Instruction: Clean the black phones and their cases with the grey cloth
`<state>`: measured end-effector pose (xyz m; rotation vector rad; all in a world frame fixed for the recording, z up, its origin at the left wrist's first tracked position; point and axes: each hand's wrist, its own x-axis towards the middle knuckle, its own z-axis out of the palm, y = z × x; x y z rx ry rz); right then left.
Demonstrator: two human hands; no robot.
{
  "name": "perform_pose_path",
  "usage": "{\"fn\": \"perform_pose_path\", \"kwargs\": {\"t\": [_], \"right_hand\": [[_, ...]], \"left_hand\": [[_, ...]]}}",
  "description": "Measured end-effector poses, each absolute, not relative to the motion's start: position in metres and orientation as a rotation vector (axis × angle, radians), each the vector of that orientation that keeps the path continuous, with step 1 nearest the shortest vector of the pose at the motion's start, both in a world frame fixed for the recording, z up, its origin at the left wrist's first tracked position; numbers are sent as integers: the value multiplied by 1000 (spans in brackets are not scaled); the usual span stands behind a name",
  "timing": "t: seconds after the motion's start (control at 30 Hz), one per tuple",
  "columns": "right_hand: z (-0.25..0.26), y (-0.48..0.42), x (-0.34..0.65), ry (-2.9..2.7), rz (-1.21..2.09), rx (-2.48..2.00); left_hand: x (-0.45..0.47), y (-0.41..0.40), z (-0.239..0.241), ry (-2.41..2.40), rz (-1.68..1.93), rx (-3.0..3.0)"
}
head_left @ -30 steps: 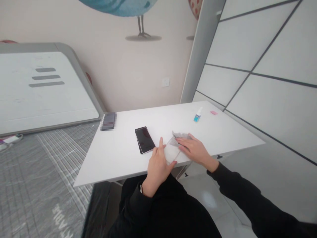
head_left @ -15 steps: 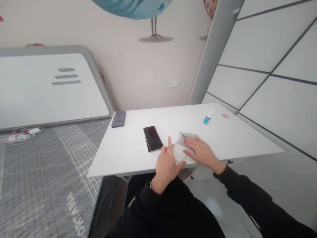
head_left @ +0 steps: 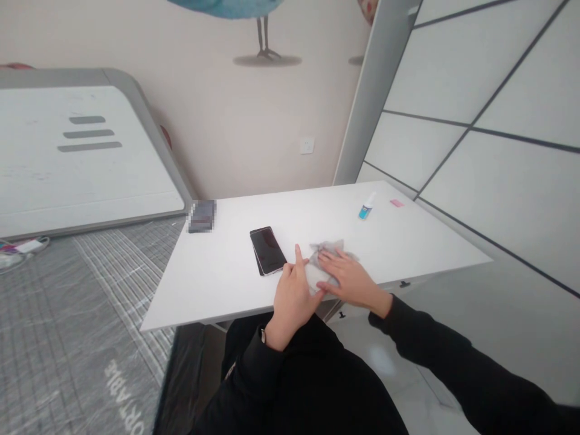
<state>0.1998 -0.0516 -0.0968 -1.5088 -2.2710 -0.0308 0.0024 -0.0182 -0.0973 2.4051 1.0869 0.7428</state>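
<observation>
A thin pale grey cloth (head_left: 313, 277) lies crumpled near the front edge of the white table. Flat on top of it rests my right hand (head_left: 351, 279), fingers stretched and apart. My left hand (head_left: 293, 297) is at the cloth's left edge, with index finger and thumb extended; some of its other fingers are hidden. The two thumbs come close together over the cloth's lower part. Just left of the cloth is a dark-screened phone (head_left: 268, 249), lying on a black flat thing (head_left: 257, 261) that shows along its left side; my left fingertips are near its lower corner.
The white table (head_left: 203, 290) also bears a small bottle with blue liquid (head_left: 365, 208), a pink slip (head_left: 397, 203) and a blurred dark item (head_left: 202, 216) at the back left corner. A whiteboard (head_left: 90, 181) leans at left; white panels (head_left: 512, 193) stand at right.
My right hand has slid closer to my left hand, bunching the cloth. The whole view has shifted, so everything appears further left. The phone stays in place on the table.
</observation>
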Motion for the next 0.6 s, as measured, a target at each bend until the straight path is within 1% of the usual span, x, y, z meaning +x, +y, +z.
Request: {"fn": "perform_pose_path", "kwargs": {"t": [0.1,0.17,0.23,0.3,0.4,0.6], "right_hand": [[-99,-73,182,-2336,160,-1307],[-97,-78,191,-2306,228,-1288],[-94,-71,211,-2258,181,-1364],[-92,-54,230,-2198,50,-1513],[-94,-38,229,-2163,-68,-1642],[-101,-74,188,-2288,273,-1282]], "left_hand": [[2,-19,-96,1115,682,2396],[3,-20,-95,1129,664,2413],[3,-21,-94,1114,680,2441],[3,-21,-94,1089,701,2464],[3,-21,-95,1073,717,2473],[3,-20,-95,1134,686,2373]]}}
